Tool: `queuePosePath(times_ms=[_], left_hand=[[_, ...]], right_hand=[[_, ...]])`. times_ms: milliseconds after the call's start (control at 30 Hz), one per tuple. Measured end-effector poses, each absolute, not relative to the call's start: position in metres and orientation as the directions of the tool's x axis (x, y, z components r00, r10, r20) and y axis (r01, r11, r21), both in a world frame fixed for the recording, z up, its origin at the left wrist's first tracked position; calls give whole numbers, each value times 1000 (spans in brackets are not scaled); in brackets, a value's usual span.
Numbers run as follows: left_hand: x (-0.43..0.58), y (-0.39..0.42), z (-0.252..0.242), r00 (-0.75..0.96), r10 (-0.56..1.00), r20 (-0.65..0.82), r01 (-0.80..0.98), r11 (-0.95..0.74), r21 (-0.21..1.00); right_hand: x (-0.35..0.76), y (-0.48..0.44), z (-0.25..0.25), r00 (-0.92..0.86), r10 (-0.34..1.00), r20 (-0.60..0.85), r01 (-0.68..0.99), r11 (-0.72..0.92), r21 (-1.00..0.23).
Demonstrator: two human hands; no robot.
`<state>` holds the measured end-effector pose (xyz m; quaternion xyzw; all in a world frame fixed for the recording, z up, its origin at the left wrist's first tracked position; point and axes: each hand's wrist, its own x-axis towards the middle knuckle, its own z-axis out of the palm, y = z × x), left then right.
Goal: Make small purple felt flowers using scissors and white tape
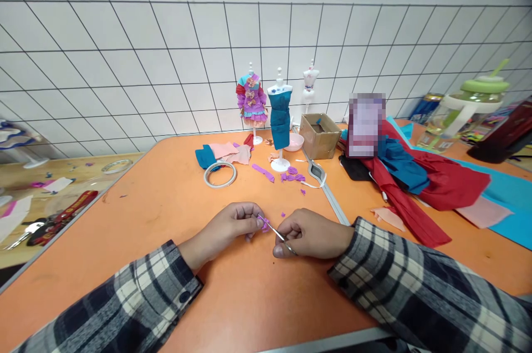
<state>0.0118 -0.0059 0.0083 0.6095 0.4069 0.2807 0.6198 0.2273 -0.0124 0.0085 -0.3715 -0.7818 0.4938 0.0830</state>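
Left hand (226,228) is closed, pinching a tiny purple scrap (264,224) just above the orange worktop (166,198). Thin metal scissors (272,230) touch the scrap, and the closed right hand (310,234) grips them. Tiny, slow snips seem best, with the scrap held still and fingers back from the tips. Leaning on the worktop helps keep steady.

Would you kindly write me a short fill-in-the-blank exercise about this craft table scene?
The left hand pinches a small fabric scrap coloured ____.
The right hand grips a thin metal tool over a flat table top coloured ____.
The open brown cardboard box stands to the ____ of the small mannequin in the teal dress.
Missing words: purple; orange; right.
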Motion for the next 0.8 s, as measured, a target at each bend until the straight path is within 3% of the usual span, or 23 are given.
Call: queuePosePath(times_ms=[800], left_hand=[[12, -7, 12, 496, 851, -175, 82, 155, 984]], right_hand=[[227, -13, 10, -738, 644, -199, 458, 262, -849]])
